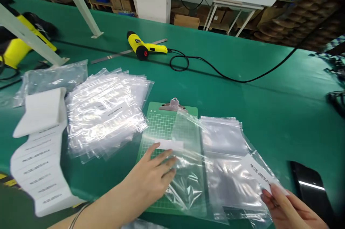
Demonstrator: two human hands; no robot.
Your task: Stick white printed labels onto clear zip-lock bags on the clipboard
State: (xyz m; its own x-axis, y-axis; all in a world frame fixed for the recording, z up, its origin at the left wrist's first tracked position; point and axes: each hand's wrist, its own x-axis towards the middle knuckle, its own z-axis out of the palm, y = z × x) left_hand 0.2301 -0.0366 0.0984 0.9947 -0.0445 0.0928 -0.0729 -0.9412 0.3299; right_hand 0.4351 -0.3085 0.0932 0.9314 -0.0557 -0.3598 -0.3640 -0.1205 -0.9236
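My left hand (152, 177) lies flat with fingers stretched out on a clear plastic bag (185, 171) that rests on a green clipboard (159, 128). A white label (169, 145) sits on that bag just past my fingertips. My right hand (287, 209) pinches a white printed label (260, 175) at the lower right, over a stack of clear bags (226, 142) beside the clipboard.
A pile of clear bags (105, 110) lies left of the clipboard. A folded strip of printed labels (40, 157) hangs over the table's near left edge. A yellow heat gun (142, 46) with a black cord (229, 76) lies farther back. A dark object (309, 186) sits at the right.
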